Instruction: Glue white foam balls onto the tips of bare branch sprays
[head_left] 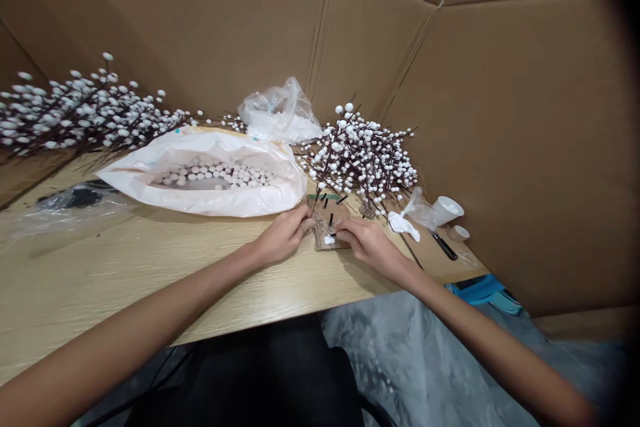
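A small piece of cardboard (324,220) lies on the wooden table, with several short black pieces and a white dab (329,239) on it. My left hand (286,233) is closed at the cardboard's left edge; what its fingers pinch is too small to make out. Over the cardboard's right side, my right hand (367,243) pinches a small black piece (335,235) beside the white dab. Just behind the left hand sits an open white bag (225,203) holding many white balls (250,175).
Stems with white berries stand at the back left (95,110) and back right (363,153). A clear bag of white bits (283,120) lies between them. On the right are a white cup (447,211), a black-handled tool (444,245) and a white lump in plastic (404,225).
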